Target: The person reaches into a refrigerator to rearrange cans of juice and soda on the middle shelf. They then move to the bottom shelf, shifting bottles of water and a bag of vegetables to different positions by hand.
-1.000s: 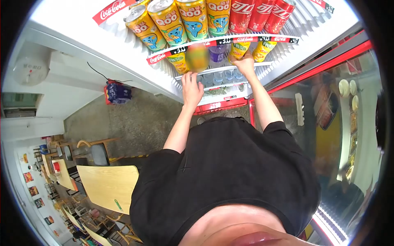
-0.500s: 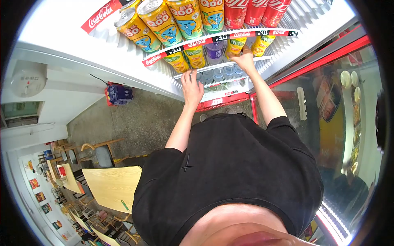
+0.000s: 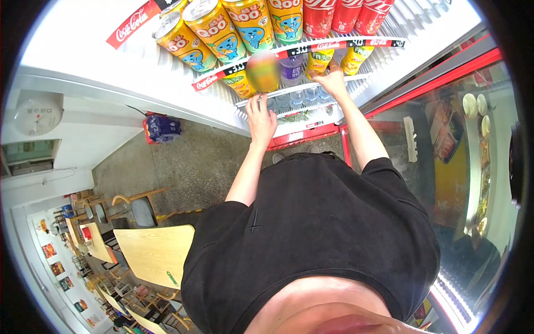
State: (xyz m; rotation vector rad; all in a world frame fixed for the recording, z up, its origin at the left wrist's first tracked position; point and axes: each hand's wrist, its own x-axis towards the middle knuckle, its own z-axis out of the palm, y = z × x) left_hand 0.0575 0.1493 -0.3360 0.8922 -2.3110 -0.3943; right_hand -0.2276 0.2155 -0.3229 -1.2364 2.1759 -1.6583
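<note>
My right hand [image 3: 332, 82] reaches onto the lower fridge shelf, its thumb and fingers closed around the base of a yellow drink bottle [image 3: 320, 58]. The shelf's price strip partly covers the bottle's top. My left hand [image 3: 259, 119] rests with its fingers apart on the front edge of that shelf and holds nothing. Just above its fingertips stands a yellow bottle [image 3: 263, 73], smeared by blur. A purple-labelled bottle [image 3: 291, 69] is between the two hands. Another yellow bottle [image 3: 356, 58] stands right of my right hand.
Orange Qoo cans [image 3: 231, 28] and red cola cans [image 3: 346, 19] line the shelf above. Clear bottles [image 3: 296, 99] stand below. The glass door [image 3: 423, 145] is swung out on the right. A wooden table [image 3: 153, 250] and a purple pack [image 3: 162, 128] are at left.
Both hands hold nearly the same positions; the view has shifted very slightly. The yellow bottle above my left hand now looks blurred.
</note>
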